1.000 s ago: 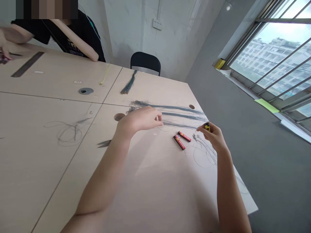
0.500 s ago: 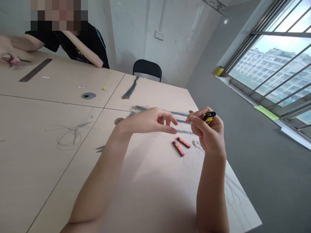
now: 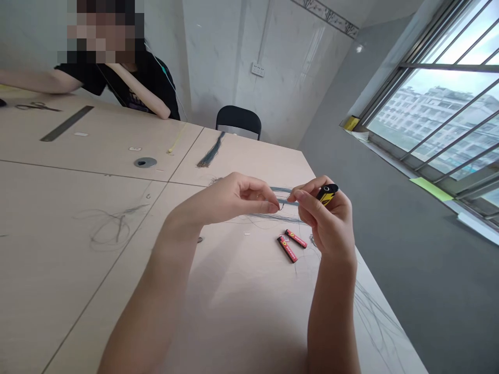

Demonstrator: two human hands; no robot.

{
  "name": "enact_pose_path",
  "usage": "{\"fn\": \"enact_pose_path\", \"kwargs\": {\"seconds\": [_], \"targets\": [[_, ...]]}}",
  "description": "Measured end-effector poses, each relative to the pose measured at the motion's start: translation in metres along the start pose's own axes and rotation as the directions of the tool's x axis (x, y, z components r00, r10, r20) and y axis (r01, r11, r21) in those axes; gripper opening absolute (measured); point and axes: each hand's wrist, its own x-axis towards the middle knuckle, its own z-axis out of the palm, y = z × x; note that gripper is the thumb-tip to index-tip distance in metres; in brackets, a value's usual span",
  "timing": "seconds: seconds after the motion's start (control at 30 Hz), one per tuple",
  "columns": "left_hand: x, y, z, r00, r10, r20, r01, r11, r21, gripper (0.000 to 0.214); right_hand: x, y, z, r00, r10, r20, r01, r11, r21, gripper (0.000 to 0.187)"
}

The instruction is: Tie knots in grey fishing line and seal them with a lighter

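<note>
My left hand is raised above the light wooden table, its thumb and forefinger pinched on a thin wire end. Facing it, my right hand is closed around a small black and yellow lighter, with its fingertips close to the left hand's pinch. Two red sticks lie on the table just below my hands. Long grey wire bundles stretch across the table behind my hands, partly hidden by them.
Another person in a black shirt sits at the far left corner. A dark ruler, scissors, a grey grommet, a loose wire tangle, a wire tuft and a black chair are around. The table's right edge drops to grey floor.
My right hand lifted the lighter from the table's right edge up toward my left hand. My left hand rose and closed into a pinch on a wire. The view tilted upward.
</note>
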Motion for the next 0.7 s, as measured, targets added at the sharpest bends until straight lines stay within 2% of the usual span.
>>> {"fn": "enact_pose_path", "kwargs": {"seconds": [0.17, 0.37, 0.53, 0.7], "targets": [[-0.006, 0.006, -0.004, 0.997, -0.014, -0.075, 0.018, 0.999, 0.045, 0.021, 0.002, 0.001, -0.001, 0.999, 0.036, 0.003, -0.036, 0.999, -0.039, 0.016], [-0.019, 0.015, -0.006, 0.966, -0.031, -0.255, 0.044, 0.998, 0.045, 0.022, -0.001, -0.003, 0.004, 0.995, 0.103, 0.013, -0.099, 0.982, -0.161, 0.016], [-0.027, 0.022, 0.002, 0.917, 0.047, -0.397, 0.001, 0.993, 0.119, 0.018, -0.003, -0.004, 0.009, 0.994, 0.106, 0.028, -0.100, 0.983, -0.154, 0.016], [-0.031, 0.030, 0.010, 0.874, 0.161, -0.459, -0.067, 0.975, 0.214, 0.009, -0.006, -0.006, 0.013, 1.000, 0.005, -0.030, -0.008, 0.994, -0.105, 0.008]]}}
